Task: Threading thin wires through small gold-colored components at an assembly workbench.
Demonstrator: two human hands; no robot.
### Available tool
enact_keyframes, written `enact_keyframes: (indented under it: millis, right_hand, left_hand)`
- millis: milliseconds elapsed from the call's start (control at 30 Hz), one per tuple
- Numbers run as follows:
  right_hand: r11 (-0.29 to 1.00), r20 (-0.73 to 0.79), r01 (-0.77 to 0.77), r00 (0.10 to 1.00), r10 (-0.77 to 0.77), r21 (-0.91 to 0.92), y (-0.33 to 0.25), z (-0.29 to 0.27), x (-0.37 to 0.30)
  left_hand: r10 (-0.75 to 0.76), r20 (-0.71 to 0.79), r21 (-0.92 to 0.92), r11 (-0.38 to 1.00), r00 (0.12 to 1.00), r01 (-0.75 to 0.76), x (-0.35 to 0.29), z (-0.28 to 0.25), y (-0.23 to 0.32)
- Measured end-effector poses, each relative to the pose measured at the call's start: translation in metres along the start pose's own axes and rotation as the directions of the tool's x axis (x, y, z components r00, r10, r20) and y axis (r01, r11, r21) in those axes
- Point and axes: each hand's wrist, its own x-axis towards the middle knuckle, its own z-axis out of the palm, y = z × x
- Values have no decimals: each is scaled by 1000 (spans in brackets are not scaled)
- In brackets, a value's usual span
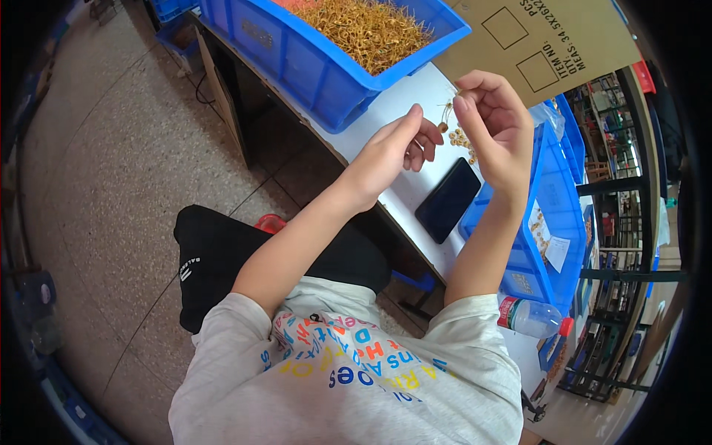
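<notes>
My right hand (495, 133) is raised over the white table, thumb and forefinger pinched together. From the pinch hangs a thin golden wire piece (447, 111), with a small round bead-like end (443, 127) low down beside my left fingertips. My left hand (393, 152) is held just left of it, thumb up and apart from the loosely curled fingers, and I see nothing in it. Below and between the hands, several small golden round pieces (461, 139) lie on the table (397, 196). A black phone (449, 200) rests on the tabletop, nearer to me.
At the far left of the table stands a blue bin (297, 63) heaped with golden wire pieces (363, 33). A cardboard box (545, 44) is behind. To the right are another blue bin (523, 248) with a paper slip (557, 253) and a clear bottle (535, 319) with a red cap.
</notes>
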Motion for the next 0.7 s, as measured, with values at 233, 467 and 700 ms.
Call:
enact_keyframes:
  millis: [233, 467, 700]
  right_hand:
    - [971, 169, 27, 983, -69, 239, -12, -2, -6]
    - [933, 163, 49, 980, -113, 356, -14, 0, -12]
    - [931, 126, 125, 976, -177, 342, -14, 0, -13]
  left_hand:
    - [157, 76, -71, 986, 985, -152, -30, 17, 10]
    - [190, 50, -94, 978, 981, -185, -41, 23, 12]
    - [116, 146, -318, 946, 983, -64, -45, 17, 12]
